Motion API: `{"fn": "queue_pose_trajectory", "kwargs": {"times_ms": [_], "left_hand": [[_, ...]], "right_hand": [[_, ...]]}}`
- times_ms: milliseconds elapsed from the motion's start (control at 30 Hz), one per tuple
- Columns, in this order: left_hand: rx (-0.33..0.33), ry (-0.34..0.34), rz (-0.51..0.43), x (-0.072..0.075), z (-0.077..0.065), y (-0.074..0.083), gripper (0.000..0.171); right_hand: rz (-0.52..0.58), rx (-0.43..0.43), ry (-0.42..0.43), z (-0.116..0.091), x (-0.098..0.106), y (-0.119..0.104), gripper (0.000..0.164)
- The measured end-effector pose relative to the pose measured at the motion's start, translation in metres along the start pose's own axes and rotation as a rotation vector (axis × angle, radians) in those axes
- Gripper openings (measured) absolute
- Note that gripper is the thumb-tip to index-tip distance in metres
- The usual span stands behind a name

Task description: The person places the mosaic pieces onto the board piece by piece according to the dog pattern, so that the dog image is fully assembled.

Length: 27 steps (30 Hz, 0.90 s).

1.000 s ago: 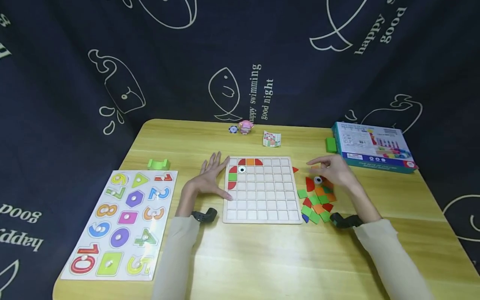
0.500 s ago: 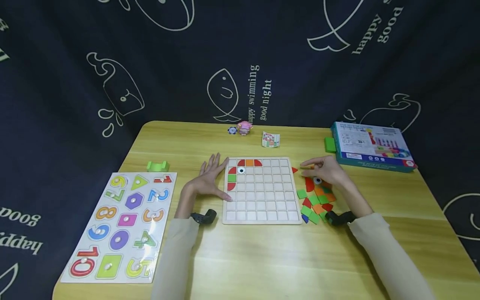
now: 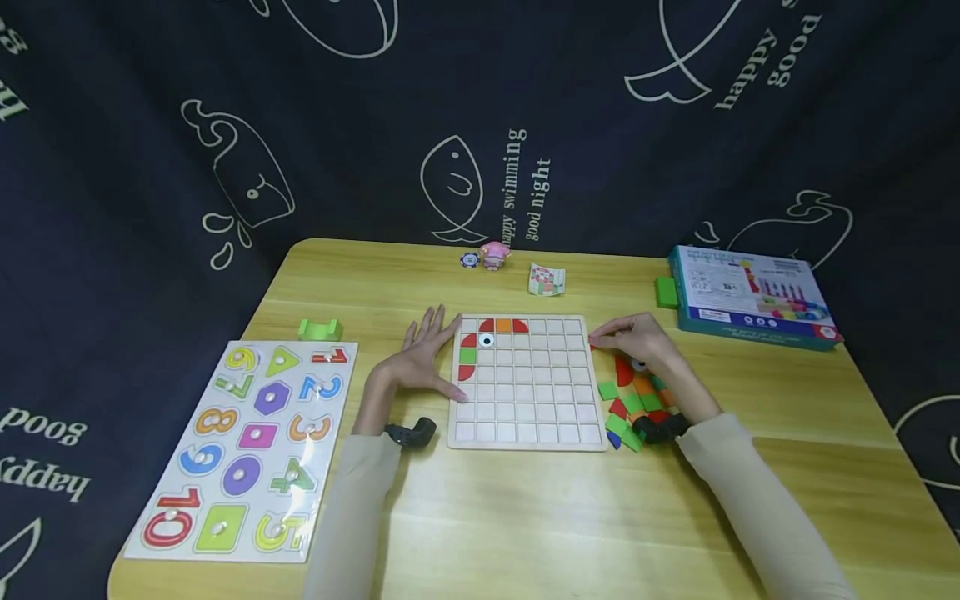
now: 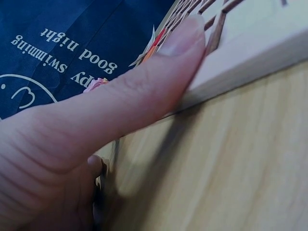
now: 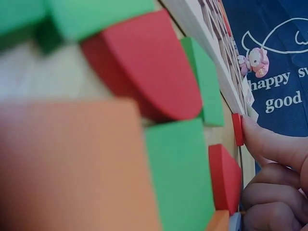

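Note:
A square wooden grid board lies mid-table, with red, orange and green tiles and an eye tile in its upper left cells. My left hand rests spread at the board's left side, its thumb over the rim in the left wrist view. At the board's right edge, my right hand has thumb and fingertips at a small red tile. The right wrist view shows the thumb against that tile and the other fingers curled; the index fingertip is hidden. Loose tiles lie below this hand.
A number puzzle board lies at the left, a green block behind it. Toward the back are a pink figurine, a poker chip and a picture card. A boxed set and another green block stand back right.
My right hand has moved left from above the loose tiles to the red tile by the board's right edge. The left hand has stayed in place on the board.

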<state>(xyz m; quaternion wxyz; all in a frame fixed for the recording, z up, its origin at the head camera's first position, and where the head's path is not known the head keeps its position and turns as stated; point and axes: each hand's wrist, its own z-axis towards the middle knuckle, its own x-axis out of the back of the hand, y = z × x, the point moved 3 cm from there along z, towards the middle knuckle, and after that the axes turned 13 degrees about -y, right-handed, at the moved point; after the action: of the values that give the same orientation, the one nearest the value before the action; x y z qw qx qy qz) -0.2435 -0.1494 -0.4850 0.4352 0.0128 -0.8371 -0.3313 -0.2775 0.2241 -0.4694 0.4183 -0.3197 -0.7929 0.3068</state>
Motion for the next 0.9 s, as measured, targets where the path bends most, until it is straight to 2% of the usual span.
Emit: {"fn": "queue_pose_trajectory", "kwargs": {"times_ms": [267,400,533,667,900], "left_hand": [[0.007,0.010,0.017,0.000,-0.001,0.000,0.136],[0.006,0.008,0.018,0.001,0.000,0.000,0.136],[-0.001,0.013,0.001,0.001,-0.001,0.000,0.137],[-0.006,0.017,-0.007,0.002,-0.002,0.000,0.137],[-0.005,0.011,-0.001,0.001,-0.001,0.001,0.137]], "right_hand": [[0.025,-0.010,-0.021,-0.006,0.007,0.005,0.032],[-0.047,0.023,-0.011,-0.010,0.016,0.006,0.032],[-0.111,0.052,-0.067,-0.010,0.020,0.006,0.036],[-0.125,0.062,-0.106,-0.008,0.020,0.003,0.035],[-0.144,0.061,-0.085,-0.004,0.019,0.000,0.035]]}}
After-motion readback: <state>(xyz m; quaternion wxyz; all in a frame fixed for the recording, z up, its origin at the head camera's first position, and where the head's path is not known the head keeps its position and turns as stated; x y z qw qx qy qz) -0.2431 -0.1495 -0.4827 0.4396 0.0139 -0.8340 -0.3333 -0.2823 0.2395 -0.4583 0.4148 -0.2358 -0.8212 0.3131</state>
